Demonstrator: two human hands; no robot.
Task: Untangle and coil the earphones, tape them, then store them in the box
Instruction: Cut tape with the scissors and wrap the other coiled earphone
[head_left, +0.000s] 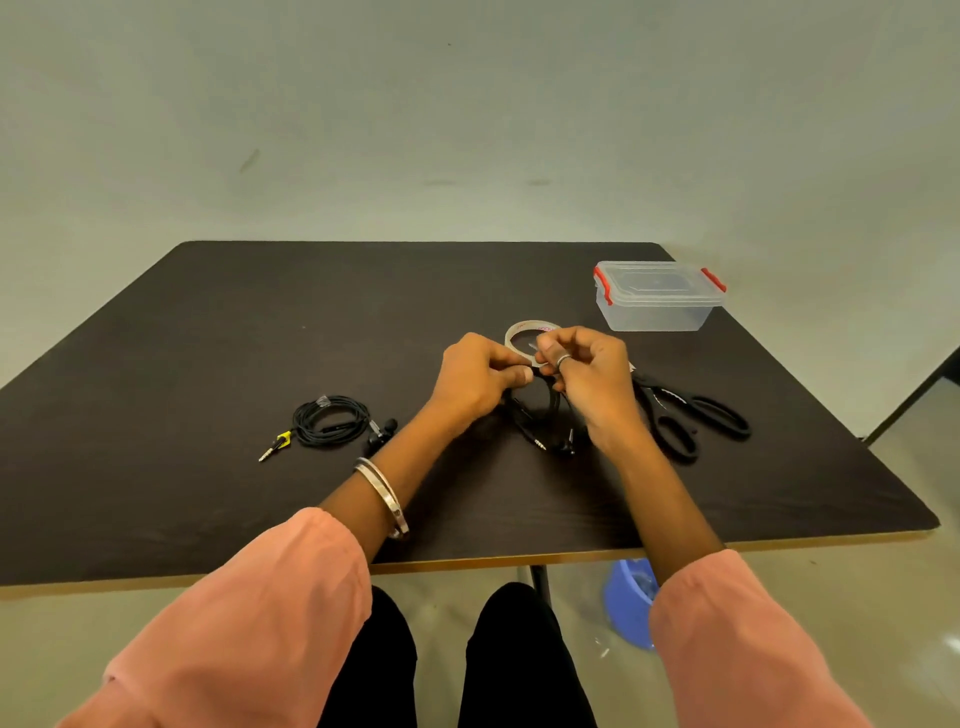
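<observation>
Over the middle of the dark table (208, 364), my left hand (475, 382) and my right hand (592, 379) both pinch a coiled black earphone cable (540, 415). Its plug and earbuds hang down onto the table. A small piece of tape seems pressed between my fingertips at the top of the coil. Just behind my hands lies a roll of clear tape (519, 332), partly hidden. A second black earphone set (330, 421), coiled and taped, rests at the left with a yellow-tagged plug. The clear box (657, 296) with red clips stands closed at the back right.
Black scissors (696, 415) lie just right of my right hand. A blue bin (631, 603) stands on the floor under the table's near edge. My knees are below the near edge.
</observation>
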